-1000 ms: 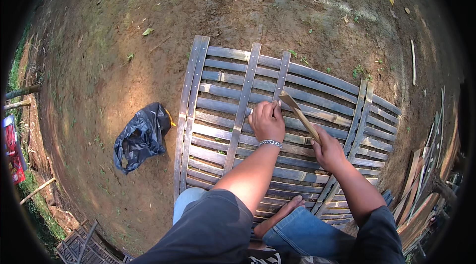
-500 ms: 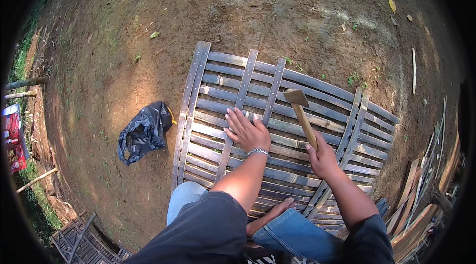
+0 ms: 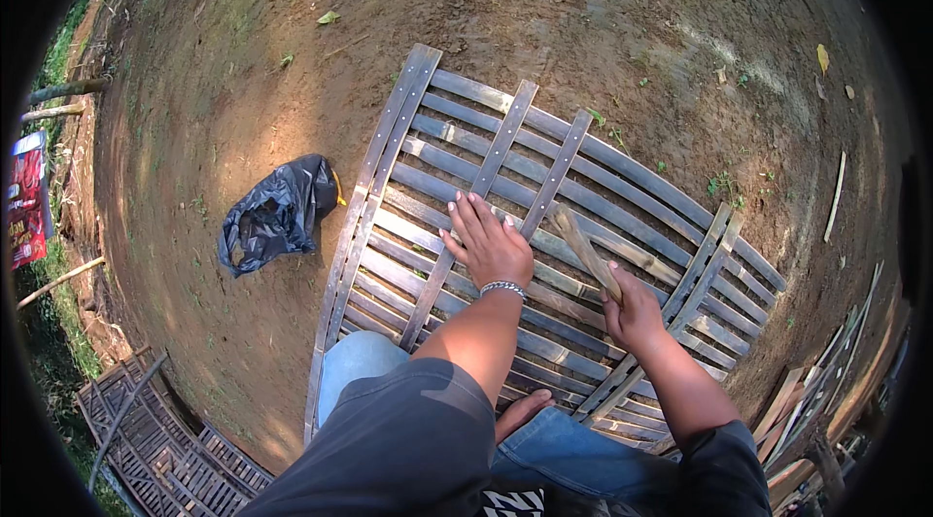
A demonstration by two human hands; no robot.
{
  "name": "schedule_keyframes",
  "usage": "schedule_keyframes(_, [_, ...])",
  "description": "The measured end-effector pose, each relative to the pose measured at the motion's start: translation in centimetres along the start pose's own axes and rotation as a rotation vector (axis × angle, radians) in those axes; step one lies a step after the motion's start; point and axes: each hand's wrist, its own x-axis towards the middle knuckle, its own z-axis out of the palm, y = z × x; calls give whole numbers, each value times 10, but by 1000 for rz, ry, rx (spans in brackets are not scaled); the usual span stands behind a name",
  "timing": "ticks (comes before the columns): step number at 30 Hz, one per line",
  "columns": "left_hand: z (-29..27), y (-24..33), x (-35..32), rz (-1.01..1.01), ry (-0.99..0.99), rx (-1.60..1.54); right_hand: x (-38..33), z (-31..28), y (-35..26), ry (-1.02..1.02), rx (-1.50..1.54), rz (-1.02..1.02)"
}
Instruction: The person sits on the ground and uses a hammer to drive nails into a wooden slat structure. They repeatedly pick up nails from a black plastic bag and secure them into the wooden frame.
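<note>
A panel of split bamboo slats (image 3: 544, 355), joined by nailed cross strips, lies on the ground before me. My left hand (image 3: 489, 243) rests palm down on its middle, fingers spread, with a chain bracelet at the wrist. Whether anything small lies under the palm is hidden. To the right, my right hand (image 3: 632, 306) is wrapped round the wooden handle of a hatchet (image 3: 587, 247). Its head end is low over the slats beside a cross strip, right of my left hand; contact with the slats cannot be made out. My bare foot (image 3: 525, 414) is on the panel's near part.
A crumpled black plastic bag (image 3: 277, 211) sits on bare earth left of the panel. Wooden strips (image 3: 792, 405) are piled at the right. Another slatted bamboo piece (image 3: 170, 449) stands lower left. Red packets (image 3: 27, 211) and poles (image 3: 68, 89) show at the far left.
The hatchet has swung down toward the slats, and its head now shows far less of its face. My left hand stays flat on the panel. The whole view has turned slightly.
</note>
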Motion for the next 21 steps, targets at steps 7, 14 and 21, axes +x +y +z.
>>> schedule_keyframes(7, [-4,1,0,-9,-9,-10,10,-7,-6,153,12,-117])
schedule_keyframes(14, [1,-4,-1,-13,-4,-3,13,8,6,76,-149,-79])
schedule_keyframes(21, [-1,1,3,6,22,-21,11,4,17,18,-174,-87])
